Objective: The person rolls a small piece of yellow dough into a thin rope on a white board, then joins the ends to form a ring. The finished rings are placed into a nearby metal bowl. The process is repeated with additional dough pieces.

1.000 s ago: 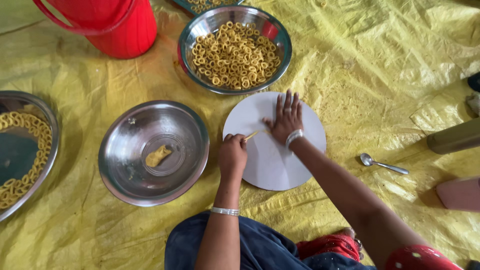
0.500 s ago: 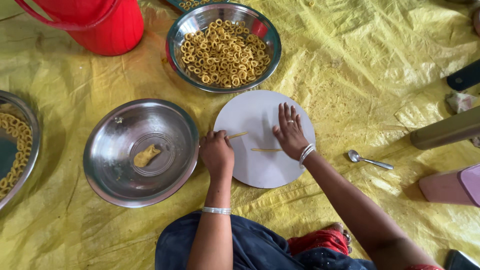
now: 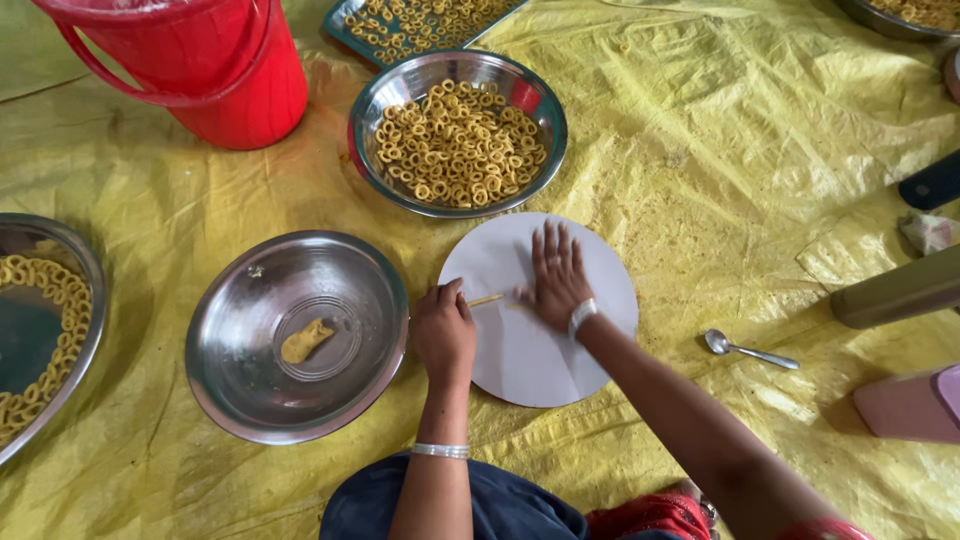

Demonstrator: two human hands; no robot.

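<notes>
A round white board lies on the yellow sheet in front of me. My right hand lies flat on it, fingers spread, over a thin strand of yellow dough. My left hand is closed at the board's left edge, pinching the strand's left end. To the left stands a steel bowl holding a small lump of dough. Beyond the board, another steel bowl is full of small dough rings.
A red bucket stands at the far left. A steel tray of rings sits at the left edge, and another tray of rings lies at the top. A spoon rests right of the board. Pink and beige objects lie at the right.
My right hand has slid back left toward my left hand, shortening the exposed strand. The camera view has shifted, so everything sits lower in the frame.
</notes>
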